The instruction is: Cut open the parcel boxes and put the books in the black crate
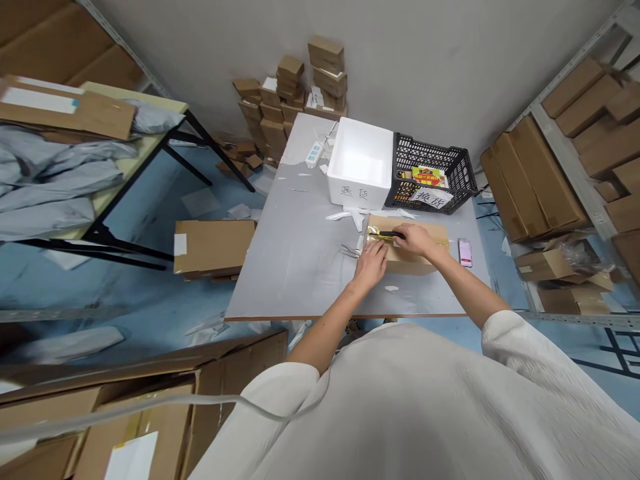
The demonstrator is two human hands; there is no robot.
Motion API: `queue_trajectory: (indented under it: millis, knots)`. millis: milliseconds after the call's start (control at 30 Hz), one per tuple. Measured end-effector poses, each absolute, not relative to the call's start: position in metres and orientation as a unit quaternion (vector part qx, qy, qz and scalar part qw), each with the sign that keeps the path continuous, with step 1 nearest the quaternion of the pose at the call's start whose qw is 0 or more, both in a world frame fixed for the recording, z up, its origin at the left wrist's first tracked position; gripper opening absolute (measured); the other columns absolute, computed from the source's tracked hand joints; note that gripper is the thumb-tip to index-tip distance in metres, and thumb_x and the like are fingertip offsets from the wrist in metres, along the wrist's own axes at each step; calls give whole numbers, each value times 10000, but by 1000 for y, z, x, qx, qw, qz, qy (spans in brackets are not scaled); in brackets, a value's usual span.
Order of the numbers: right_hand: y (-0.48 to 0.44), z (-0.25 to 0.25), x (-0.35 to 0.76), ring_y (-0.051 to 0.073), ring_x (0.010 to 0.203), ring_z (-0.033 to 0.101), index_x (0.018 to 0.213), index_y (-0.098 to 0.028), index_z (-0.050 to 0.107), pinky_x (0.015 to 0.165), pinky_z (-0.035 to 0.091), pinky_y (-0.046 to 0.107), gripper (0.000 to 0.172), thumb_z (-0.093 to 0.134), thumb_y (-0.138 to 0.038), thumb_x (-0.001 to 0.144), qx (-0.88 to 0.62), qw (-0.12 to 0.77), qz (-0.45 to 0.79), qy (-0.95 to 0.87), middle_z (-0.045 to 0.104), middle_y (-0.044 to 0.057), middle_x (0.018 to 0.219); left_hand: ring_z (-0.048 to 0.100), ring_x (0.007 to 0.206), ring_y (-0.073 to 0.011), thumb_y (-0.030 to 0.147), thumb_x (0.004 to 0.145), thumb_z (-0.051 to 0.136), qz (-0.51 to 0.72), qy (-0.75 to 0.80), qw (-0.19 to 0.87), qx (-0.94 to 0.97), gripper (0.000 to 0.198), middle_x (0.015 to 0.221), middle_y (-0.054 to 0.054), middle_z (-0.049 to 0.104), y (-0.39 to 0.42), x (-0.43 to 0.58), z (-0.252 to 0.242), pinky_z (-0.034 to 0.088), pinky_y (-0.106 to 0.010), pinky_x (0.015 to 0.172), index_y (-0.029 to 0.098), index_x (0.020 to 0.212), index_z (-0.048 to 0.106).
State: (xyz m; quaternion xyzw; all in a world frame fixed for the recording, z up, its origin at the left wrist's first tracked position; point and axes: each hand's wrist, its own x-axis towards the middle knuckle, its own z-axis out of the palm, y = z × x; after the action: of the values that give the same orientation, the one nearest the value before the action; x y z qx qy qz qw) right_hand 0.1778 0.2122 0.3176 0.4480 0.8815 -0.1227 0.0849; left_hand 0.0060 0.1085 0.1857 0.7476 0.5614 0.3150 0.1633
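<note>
Flat brown cardboard box point(436, 232) lies on the far right part of the grey rectangular table point(300, 253), just in front of the white foam box point(361, 163) and the black plastic lattice crate point(430, 175); its top is shut, and a glossy strip of clear tape shines at its left end. By the look of it, the cutting is at its very start: the slim black-and-yellow cutter point(389, 234) sits at the left end of the lid; the flaps are not lifted; nothing of the inside shows. Whether the tape is already slit under the hand cannot be told; the run of the top toward the right appears untouched and so left to do.

The right hand point(416, 239) is closed around the cutter's handle, knuckles up; its forearm comes in slantwise from the right over the box's near edge, and the tool points left. The left hand point(373, 259) lies palm down with fingers loosely stretched, grasping nothing, pressing on the box's near left corner; its forearm runs straight back to the body.

Near that hand a small metal item point(350, 251), perhaps scissors, rests on the table; white scraps point(350, 215) lie beside the foam box; a small pink flat rectangle point(465, 252) lies just right of the cardboard box.
</note>
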Motion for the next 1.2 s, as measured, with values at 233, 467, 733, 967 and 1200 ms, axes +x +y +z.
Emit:
queue_trajectory:
  millis: [233,467,733,967,1200]
  knots:
    - [210,330,169,302,1166,724,1382,-166,794,941,490,340,384,531,-291,1132,438,129,-92,885,803,171,1316,598,1561,-359,155,1039,553,310,563,168,748,449,1612,-177,665,109,7,184,478,-630,1361,213,1451,724]
    - [210,344,161,312,1167,742,1380,-148,796,932,483,341,377,534,-264,1135,431,153,-79,886,799,193,1343,583,1570,-368,150,1023,562,314,560,174,747,489,1609,-178,663,110,7,184,460,-651,1368,229,1481,714]
    - [207,355,152,331,1184,754,1384,-155,793,896,492,354,372,534,-240,1132,438,172,-75,879,797,204,1373,582,1566,-356,163,1041,541,309,559,173,750,471,1619,-170,654,111,5,183,465,-628,1367,222,1478,707]
    - [208,355,147,339,1197,757,1345,-157,808,932,507,361,351,545,-262,1138,438,174,-75,879,798,216,1362,576,1576,-359,160,1040,532,309,559,173,750,492,1625,-180,652,110,5,183,454,-635,1376,205,1500,701]
    - [207,351,150,348,1207,758,1370,-152,802,937,526,379,386,513,-242,1130,436,168,-71,881,801,219,1364,577,1578,-362,167,1037,530,307,559,175,750,502,1626,-176,655,110,4,186,436,-635,1387,203,1510,693]
